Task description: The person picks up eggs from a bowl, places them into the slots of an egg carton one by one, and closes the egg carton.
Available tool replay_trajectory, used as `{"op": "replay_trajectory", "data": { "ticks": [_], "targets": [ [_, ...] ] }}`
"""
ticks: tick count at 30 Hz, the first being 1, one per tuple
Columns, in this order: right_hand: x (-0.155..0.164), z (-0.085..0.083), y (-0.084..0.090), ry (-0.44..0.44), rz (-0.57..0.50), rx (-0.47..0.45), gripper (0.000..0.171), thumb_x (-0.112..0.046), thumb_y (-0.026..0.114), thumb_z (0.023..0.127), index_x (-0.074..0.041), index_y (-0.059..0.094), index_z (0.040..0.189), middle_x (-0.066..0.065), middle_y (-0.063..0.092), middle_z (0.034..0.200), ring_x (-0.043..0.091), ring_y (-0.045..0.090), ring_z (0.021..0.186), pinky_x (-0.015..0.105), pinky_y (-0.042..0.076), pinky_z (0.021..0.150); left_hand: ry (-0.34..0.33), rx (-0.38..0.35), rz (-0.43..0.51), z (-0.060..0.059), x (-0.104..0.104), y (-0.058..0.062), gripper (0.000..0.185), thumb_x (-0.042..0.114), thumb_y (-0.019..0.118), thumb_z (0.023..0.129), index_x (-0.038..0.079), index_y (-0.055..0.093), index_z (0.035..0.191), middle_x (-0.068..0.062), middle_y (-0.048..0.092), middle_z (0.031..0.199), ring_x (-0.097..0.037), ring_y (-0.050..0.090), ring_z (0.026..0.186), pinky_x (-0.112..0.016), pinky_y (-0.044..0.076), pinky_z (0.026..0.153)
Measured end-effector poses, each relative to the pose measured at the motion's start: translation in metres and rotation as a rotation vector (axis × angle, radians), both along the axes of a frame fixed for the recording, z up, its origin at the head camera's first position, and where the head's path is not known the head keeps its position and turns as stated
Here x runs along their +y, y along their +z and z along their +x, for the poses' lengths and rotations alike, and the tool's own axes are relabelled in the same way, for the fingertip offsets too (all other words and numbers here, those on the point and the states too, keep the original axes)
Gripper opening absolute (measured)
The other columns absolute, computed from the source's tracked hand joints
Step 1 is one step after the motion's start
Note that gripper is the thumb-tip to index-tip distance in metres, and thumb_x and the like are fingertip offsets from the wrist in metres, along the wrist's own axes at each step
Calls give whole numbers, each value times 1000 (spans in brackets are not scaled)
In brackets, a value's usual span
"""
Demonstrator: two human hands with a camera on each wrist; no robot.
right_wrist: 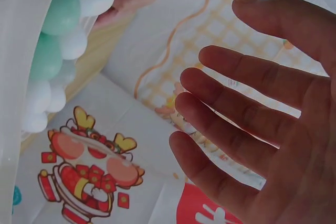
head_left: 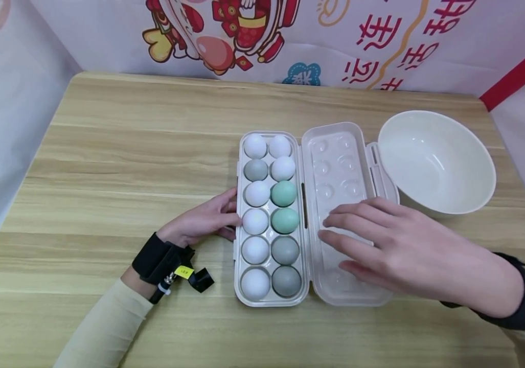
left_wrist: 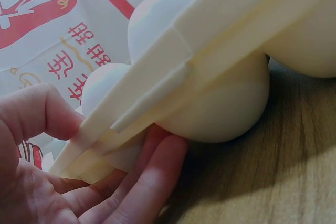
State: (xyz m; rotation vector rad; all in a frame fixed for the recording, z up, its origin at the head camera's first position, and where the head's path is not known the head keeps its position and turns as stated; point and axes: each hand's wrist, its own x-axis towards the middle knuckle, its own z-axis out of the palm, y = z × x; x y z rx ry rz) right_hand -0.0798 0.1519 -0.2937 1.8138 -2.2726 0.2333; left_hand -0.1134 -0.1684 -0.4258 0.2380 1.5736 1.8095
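Observation:
An open cream egg carton lies mid-table, its tray filled with white eggs, green eggs and grey eggs. Its clear lid lies flat to the right. My left hand is at the tray's left edge; in the left wrist view the left hand pinches the tray rim, thumb on top and fingers beneath. My right hand is spread with straight fingers over the lid's near half, holding nothing; whether it touches the lid is unclear. In the right wrist view the right hand shows spread fingers.
A large empty cream bowl stands right of the lid, near the table's right edge. The wooden table is bounded by printed fabric walls at the back and sides. Bare wood lies left of the carton.

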Motion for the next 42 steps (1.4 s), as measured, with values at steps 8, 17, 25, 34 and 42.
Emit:
{"op": "replay_trajectory", "data": {
  "ticks": [8,17,25,34,42],
  "targets": [
    [19,0,-6,-94,-50,-34,46,-39,33,105,-8,65,116,8,65,110,27,61,98,45,53,74,-5,2,2,-1,0,-2,76,-3,51,90,5,10,153,-24,51,127,-25,61,96,-40,58,74],
    [43,-2,-15,-187,-110,-59,51,-45,35,104,-6,66,112,9,63,110,26,59,97,34,47,86,0,5,-19,1,-1,0,76,-2,52,89,8,11,153,-23,49,132,-26,59,101,-39,57,73],
    [62,0,-22,-261,-162,-70,57,-50,37,102,-2,66,110,12,62,111,29,56,101,15,25,107,1,13,-26,1,-2,-1,76,-2,53,89,8,12,153,-22,48,133,-26,57,102,-38,56,72],
    [77,-1,-31,-302,-207,-86,57,-49,42,101,1,68,107,14,63,110,30,57,100,17,29,100,2,14,-38,1,-3,0,76,-1,53,90,7,11,153,-23,48,134,-26,57,103,-39,56,74],
    [88,-9,-37,-325,-231,-79,61,-55,42,98,0,67,108,13,63,105,29,59,92,10,27,103,-3,20,-35,0,-1,-2,76,-1,53,90,8,12,153,-23,49,132,-26,58,102,-39,57,73]
  ]
}}
